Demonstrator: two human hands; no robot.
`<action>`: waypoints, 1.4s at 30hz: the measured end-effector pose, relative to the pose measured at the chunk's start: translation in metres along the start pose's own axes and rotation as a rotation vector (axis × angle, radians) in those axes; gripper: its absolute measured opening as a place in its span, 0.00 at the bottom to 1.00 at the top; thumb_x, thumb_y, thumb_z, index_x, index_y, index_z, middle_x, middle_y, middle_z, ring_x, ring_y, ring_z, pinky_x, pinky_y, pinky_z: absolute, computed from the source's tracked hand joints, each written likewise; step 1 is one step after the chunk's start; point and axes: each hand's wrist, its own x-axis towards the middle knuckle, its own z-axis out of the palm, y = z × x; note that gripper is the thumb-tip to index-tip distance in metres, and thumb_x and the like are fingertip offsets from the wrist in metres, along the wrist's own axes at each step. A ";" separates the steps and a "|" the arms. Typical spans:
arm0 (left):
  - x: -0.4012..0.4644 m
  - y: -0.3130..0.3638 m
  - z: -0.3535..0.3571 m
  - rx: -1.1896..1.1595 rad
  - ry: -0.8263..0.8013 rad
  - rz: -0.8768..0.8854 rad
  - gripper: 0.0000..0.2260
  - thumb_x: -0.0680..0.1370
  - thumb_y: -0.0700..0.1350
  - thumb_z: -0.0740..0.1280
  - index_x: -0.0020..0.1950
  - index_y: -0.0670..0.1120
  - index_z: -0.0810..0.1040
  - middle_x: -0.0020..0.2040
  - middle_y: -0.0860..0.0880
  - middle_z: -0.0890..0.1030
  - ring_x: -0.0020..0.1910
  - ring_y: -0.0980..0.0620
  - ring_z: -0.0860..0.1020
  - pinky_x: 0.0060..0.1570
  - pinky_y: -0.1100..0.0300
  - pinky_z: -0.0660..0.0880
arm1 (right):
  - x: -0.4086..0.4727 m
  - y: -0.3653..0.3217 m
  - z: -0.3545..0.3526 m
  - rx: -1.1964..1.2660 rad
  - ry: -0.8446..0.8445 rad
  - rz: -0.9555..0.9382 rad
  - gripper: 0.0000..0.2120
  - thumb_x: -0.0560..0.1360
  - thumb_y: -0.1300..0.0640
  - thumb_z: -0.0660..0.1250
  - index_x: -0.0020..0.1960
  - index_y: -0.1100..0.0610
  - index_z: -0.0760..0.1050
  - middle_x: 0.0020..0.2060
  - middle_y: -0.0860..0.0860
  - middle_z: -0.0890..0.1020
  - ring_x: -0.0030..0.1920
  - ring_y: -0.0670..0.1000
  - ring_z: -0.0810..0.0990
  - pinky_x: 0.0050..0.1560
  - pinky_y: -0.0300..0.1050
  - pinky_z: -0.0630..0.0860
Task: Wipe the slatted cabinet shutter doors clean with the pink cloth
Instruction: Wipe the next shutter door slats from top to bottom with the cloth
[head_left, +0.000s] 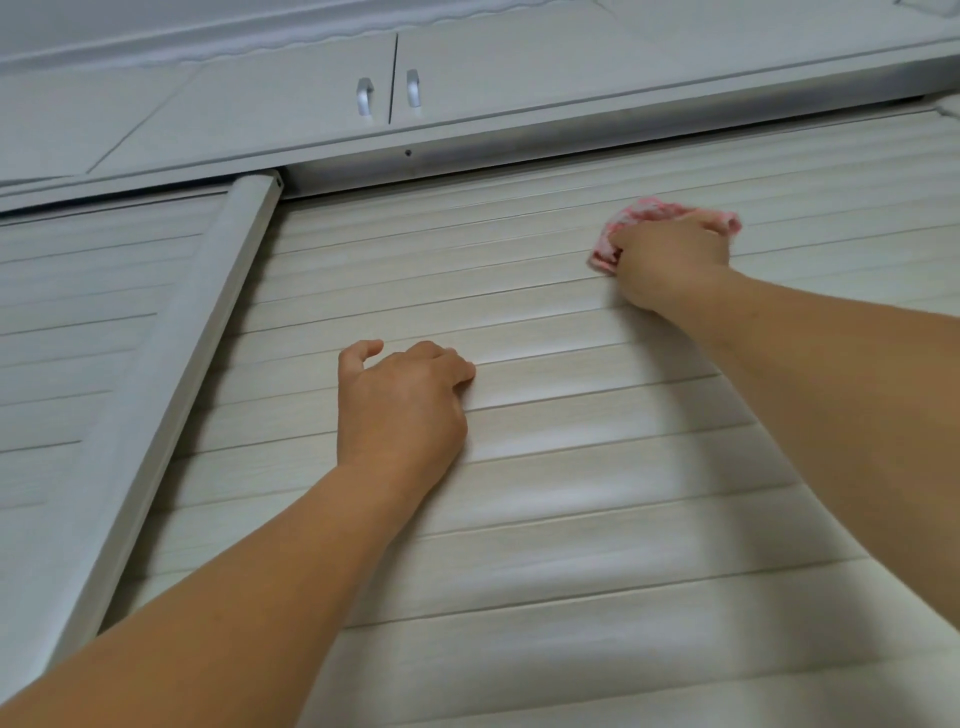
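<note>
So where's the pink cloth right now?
In the head view, the cloth is up on the right, bunched in the right hand against the upper slats of the shutter, just below the top rail.

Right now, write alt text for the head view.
A right hand presses a bunched pink cloth against the upper slats of a pale shutter door. The left hand rests lower on the slats, fingers curled. Two cabinet handles show above.
</note>
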 end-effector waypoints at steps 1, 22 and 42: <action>-0.001 0.000 0.000 0.000 -0.004 -0.002 0.18 0.76 0.37 0.57 0.55 0.54 0.80 0.55 0.54 0.80 0.53 0.53 0.77 0.66 0.56 0.48 | -0.001 -0.012 -0.002 0.017 0.002 -0.068 0.10 0.75 0.58 0.56 0.51 0.51 0.75 0.58 0.56 0.76 0.60 0.61 0.73 0.57 0.56 0.68; 0.000 0.001 0.001 -0.024 0.031 -0.029 0.16 0.76 0.36 0.59 0.53 0.52 0.82 0.54 0.52 0.81 0.51 0.51 0.78 0.66 0.54 0.51 | -0.005 0.053 0.003 -0.016 0.037 0.042 0.20 0.77 0.60 0.56 0.68 0.53 0.67 0.62 0.56 0.69 0.64 0.60 0.65 0.58 0.62 0.67; -0.006 0.008 -0.001 -0.019 0.015 -0.055 0.17 0.75 0.34 0.57 0.52 0.50 0.81 0.52 0.50 0.80 0.51 0.50 0.78 0.67 0.53 0.51 | -0.043 -0.012 -0.001 0.038 0.106 -0.306 0.14 0.78 0.54 0.57 0.63 0.48 0.71 0.62 0.51 0.72 0.63 0.57 0.69 0.63 0.61 0.65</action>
